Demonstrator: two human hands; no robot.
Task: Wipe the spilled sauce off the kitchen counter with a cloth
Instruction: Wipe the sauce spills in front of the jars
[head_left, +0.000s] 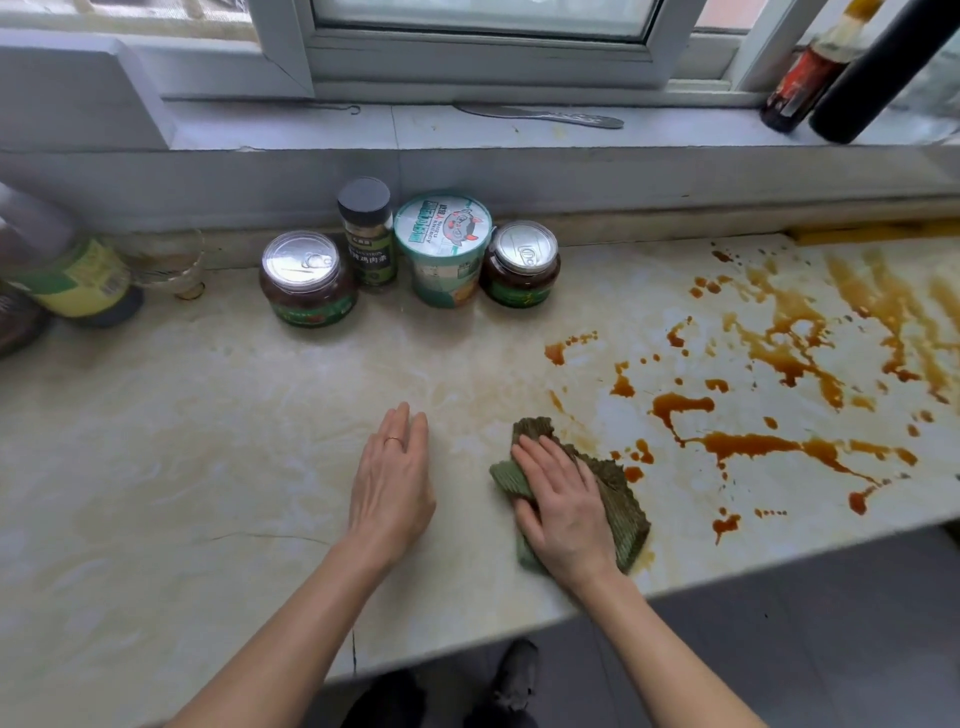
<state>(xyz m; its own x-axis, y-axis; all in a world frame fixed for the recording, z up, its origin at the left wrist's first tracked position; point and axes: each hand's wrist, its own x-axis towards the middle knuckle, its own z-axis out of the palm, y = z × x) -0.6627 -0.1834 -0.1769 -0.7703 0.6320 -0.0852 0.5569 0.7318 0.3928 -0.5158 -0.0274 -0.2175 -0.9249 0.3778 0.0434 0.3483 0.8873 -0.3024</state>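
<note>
Right hand (563, 512) lay flat, fingers straight, pressing crumpled green ribbed cloth (621, 499) near front edge of pale marble table (208, 441) | left hand (392, 480) open, palm-down, off the cloth | brown sauce splatter (743, 444) was just right of cloth, streaks running rightward, so right hand's nearer imo

Both forearms are bare all the way to the near edge of view. The left grip (392, 483) wears a single thin ring (393, 441) on one finger, a plain narrow band of pale gold tone. The right grip (563, 512) is bare, like its wrist. Lower down are dark trousers (384, 701) and one shoe (514, 675), dark grey with paler, scuffed-looking patches.
</note>
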